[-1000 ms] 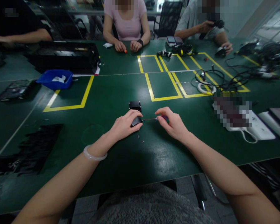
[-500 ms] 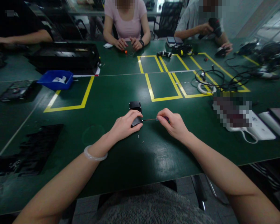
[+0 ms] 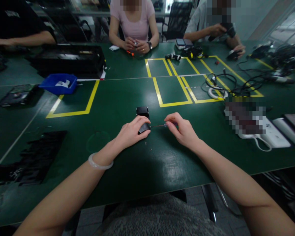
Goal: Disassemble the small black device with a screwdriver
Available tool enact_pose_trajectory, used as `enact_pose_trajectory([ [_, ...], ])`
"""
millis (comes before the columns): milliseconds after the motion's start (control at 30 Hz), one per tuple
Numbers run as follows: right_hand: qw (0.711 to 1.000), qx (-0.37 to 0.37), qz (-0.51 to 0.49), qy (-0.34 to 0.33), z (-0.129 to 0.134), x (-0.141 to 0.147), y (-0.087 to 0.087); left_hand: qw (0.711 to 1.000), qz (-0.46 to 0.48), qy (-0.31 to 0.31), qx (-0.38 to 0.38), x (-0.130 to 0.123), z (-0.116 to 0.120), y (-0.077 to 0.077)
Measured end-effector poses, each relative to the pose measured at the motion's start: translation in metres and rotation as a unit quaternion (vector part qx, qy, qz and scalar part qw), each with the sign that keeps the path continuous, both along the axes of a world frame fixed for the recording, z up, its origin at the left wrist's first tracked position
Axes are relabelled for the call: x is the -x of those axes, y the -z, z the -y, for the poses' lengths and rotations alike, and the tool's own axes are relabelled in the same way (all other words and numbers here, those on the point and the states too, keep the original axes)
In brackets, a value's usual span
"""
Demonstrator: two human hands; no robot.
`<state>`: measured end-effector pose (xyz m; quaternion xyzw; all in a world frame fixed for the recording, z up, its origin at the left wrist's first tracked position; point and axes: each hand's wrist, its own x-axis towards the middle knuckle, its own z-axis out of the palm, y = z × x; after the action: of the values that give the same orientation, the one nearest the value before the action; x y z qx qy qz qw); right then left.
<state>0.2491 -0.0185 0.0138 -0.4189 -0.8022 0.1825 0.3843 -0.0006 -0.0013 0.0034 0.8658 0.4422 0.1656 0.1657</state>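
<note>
My left hand is closed around a small black part on the green table, thumb at its near side and fingers over the top. In my right hand is a screwdriver, its handle mostly hidden by the fingers. The thin shaft lies level and points left, its tip at the right side of the black part. Just beyond my left fingers sits another black block; whether it joins the held part I cannot tell. Two tiny screw-like bits lie on the table nearer to me.
On the left are a blue tray, a black housing and flat black parts. Cables and a white power strip lie at right. Several people sit across the table, which bears yellow tape outlines.
My right fingers have shifted slightly on the screwdriver handle; my left hand and the black part stay put. Across the table, a person's hands have come closer together around a small object.
</note>
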Motion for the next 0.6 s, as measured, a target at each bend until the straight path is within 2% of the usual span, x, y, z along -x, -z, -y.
enact_pose_trajectory([
  [600, 1.000, 0.021, 0.006, 0.005, -0.0010, -0.0010, -0.0003, 1.000, -0.002, -0.001, -0.004, 0.0002, -0.0002, 0.0010],
])
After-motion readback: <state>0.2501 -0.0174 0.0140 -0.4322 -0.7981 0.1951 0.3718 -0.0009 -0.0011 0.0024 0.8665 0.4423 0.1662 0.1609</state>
